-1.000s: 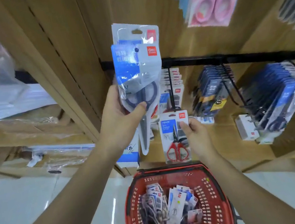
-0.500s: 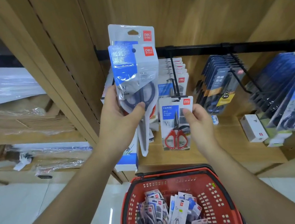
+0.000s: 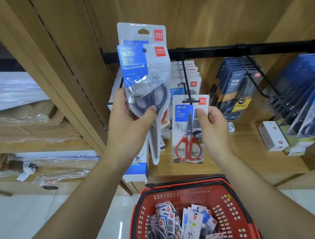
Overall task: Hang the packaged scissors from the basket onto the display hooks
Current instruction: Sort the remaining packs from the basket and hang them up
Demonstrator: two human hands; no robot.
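My left hand point(image 3: 130, 121) grips two stacked packs of blue-handled scissors point(image 3: 146, 76), held upright in front of the wooden panel. My right hand point(image 3: 211, 121) pinches the right edge of a pack of red-handled scissors point(image 3: 188, 131). The top of that pack sits at the tip of a black display hook point(image 3: 187, 86), where several like packs hang behind it. Below stands the red basket point(image 3: 236, 209) with several more packaged scissors inside.
A black rail point(image 3: 263, 46) carries more hooks with dark and blue scissor packs point(image 3: 237, 86) to the right. Small white boxes point(image 3: 272, 135) sit on the wooden shelf. Plastic-wrapped goods point(image 3: 6, 90) fill the shelves at left. Pink packs hang at the top right.
My right hand has lifted the red-handled pack up to the tip of the hook. My left hand has kept its two packs in about the same place.
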